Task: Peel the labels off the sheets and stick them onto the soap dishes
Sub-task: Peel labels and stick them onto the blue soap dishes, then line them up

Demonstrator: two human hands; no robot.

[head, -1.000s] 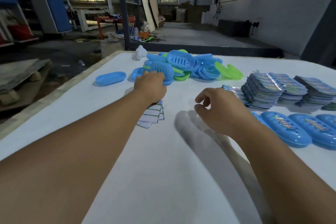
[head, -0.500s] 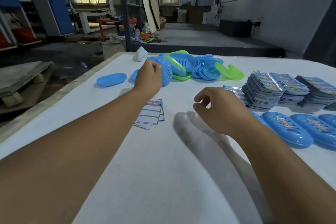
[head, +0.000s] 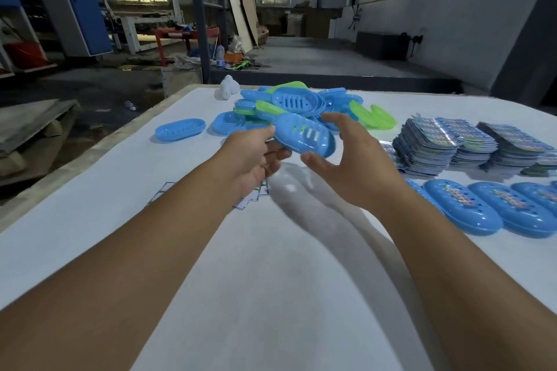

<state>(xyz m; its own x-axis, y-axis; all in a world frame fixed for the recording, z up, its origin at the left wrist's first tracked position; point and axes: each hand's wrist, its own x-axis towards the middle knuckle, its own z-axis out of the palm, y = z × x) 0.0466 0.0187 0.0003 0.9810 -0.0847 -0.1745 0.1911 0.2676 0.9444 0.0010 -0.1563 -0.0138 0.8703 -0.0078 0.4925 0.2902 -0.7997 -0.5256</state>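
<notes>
Two bare forearms, no sleeves, left hand (head: pixel 253 156), right hand (head: pixel 358 166)

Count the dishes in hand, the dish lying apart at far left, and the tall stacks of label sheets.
Blue soap dish in hand: 1
Lone blue dish at far left: 1
Tall label-sheet stacks: 3
Total: 5
</notes>
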